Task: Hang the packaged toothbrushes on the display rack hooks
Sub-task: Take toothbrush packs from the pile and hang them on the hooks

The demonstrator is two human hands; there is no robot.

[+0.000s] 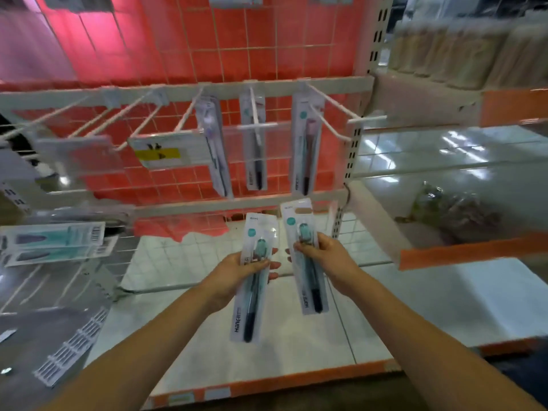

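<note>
My left hand (237, 271) grips a packaged toothbrush (252, 295) with a teal brush head, held upright below the rack. Beside it my right hand (320, 256) holds a second packaged toothbrush (308, 280), slightly higher and tilted left at the top. Above them the display rack rail (184, 91) carries white hooks. Three packaged toothbrushes hang there: one at the left (215, 149), one in the middle (255, 143), one at the right (307, 143). A bare hook (335, 126) sticks out to the right of them.
Empty hooks with clear price tag holders (166, 149) line the rail's left part. More packaged toothbrushes (53, 241) hang on a neighbouring rack at the left. A white shelf base (267, 336) with an orange edge lies below. Shelves with goods stand at the right (450, 48).
</note>
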